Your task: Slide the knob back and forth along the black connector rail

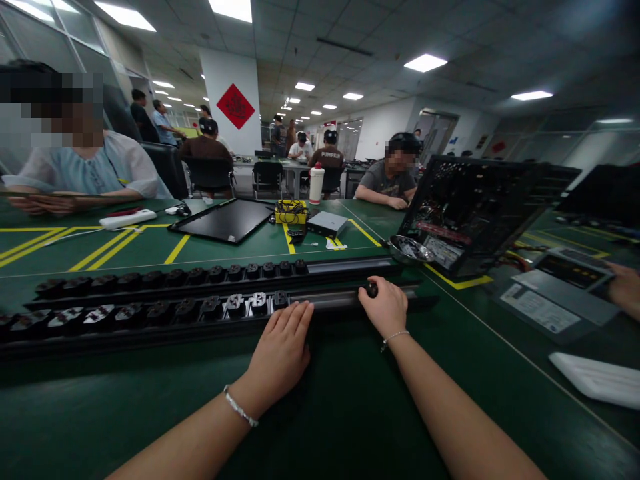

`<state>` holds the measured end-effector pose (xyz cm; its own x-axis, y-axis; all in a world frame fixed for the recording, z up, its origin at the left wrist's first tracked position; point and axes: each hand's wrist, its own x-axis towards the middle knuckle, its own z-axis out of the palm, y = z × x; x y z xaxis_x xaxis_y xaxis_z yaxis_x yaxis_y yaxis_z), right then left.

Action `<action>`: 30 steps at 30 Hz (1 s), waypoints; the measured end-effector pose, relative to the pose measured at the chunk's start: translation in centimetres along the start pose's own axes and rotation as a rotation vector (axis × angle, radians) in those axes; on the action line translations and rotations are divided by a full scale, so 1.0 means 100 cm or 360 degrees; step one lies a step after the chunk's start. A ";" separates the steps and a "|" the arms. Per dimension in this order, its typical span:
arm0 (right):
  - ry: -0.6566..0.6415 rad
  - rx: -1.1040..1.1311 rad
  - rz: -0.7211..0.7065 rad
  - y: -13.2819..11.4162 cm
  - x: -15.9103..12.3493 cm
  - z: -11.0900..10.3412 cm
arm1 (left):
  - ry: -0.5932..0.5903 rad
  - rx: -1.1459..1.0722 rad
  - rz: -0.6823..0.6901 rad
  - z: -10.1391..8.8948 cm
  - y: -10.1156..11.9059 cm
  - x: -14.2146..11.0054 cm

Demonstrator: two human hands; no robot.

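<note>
Two long black rails lie side by side across the green table. Black socket modules sit in a row along the far rail [345,265] and the near rail [335,301], filling their left parts. My left hand [285,347] rests with fingers stretched out on the near rail's front edge, beside the last socket modules [259,303]. Further right, my right hand [387,307] pinches a small black part [371,289] at the bare stretch of the near rail. My fingers cover much of that part, so its kind is unclear.
Behind the rails are a metal bowl of small parts [407,248], an opened computer case [450,213], a flat black panel [227,220], a yellow basket of cables [291,212] and a grey drive [327,224]. A power supply unit [545,300] lies right, near another person's hand [625,290].
</note>
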<state>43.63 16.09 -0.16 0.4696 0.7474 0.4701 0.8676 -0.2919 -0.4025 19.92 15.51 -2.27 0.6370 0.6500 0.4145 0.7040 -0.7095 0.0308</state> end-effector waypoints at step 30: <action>0.0056 0.0090 -0.0068 0.006 -0.001 0.002 | 0.0012 0.0040 -0.0006 0.001 0.000 -0.001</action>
<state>44.03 15.96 -0.66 0.4387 0.7368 0.5145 0.8768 -0.2254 -0.4249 19.89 15.47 -2.37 0.6322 0.6503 0.4212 0.7140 -0.7001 0.0094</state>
